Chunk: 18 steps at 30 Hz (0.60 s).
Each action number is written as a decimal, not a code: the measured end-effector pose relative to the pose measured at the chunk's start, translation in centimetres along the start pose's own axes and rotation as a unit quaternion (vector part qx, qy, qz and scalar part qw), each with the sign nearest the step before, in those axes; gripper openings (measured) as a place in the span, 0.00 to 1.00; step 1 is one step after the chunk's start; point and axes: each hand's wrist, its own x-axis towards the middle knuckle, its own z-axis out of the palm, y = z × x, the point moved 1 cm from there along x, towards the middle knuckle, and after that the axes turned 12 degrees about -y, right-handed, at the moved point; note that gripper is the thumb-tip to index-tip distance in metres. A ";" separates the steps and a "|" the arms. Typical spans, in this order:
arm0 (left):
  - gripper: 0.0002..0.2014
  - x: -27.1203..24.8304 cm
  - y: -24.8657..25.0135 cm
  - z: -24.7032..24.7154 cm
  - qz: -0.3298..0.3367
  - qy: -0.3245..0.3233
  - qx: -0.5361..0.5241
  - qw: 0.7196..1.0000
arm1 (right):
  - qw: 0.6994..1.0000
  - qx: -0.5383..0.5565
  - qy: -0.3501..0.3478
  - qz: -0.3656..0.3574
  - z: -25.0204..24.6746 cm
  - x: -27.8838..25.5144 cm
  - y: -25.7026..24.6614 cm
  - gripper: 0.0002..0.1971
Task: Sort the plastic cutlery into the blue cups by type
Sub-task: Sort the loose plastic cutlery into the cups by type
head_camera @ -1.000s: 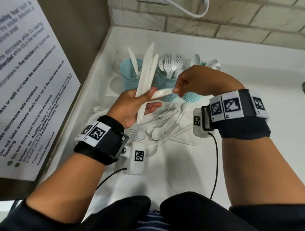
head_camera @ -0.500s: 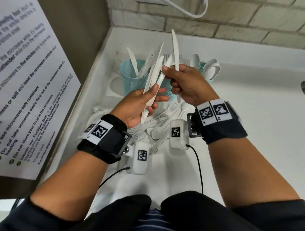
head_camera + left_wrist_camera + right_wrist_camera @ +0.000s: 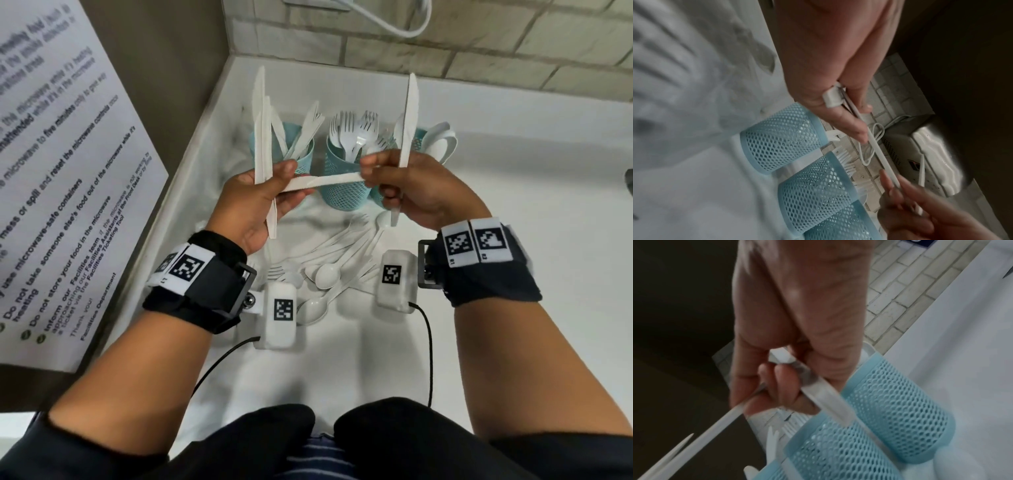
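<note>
Three blue mesh cups stand in a row: the left cup (image 3: 301,154) has knives, the middle cup (image 3: 344,192) forks, the right cup (image 3: 419,137) spoons. My left hand (image 3: 279,186) grips a bunch of white knives (image 3: 261,137) upright in front of the left cup. My right hand (image 3: 375,171) holds one knife (image 3: 410,116) upright in its fist. A further knife (image 3: 322,180) lies level between both hands, pinched at each end. In the left wrist view the left hand (image 3: 849,116) pinches this knife (image 3: 877,151); the right wrist view shows the right hand (image 3: 777,386) gripping knife handles (image 3: 824,394).
Loose spoons and forks (image 3: 334,263) lie on the white counter (image 3: 513,171) below my hands. A microwave side with a printed notice (image 3: 68,171) walls the left. A brick wall (image 3: 479,44) and a white cable (image 3: 394,24) are behind the cups.
The right hand drew one knife from the left hand's bunch and raised it upright. The hands have moved apart, and another knife now spans level between them.
</note>
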 end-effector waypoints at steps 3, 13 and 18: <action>0.07 0.1 -0.2 0.2 0.009 0.001 0.011 1.000 | 0.995 -0.069 -0.059 0.048 -0.6 -0.8 0.4 0.05; 0.08 0.1 -0.5 0.8 -0.013 -0.032 0.087 0.996 | 0.942 -0.165 -0.239 0.169 1.4 -1.2 1.4 0.21; 0.07 -0.1 -0.7 1.3 -0.021 -0.054 0.105 0.993 | 0.947 -0.127 -0.253 0.153 3.1 -0.6 2.5 0.25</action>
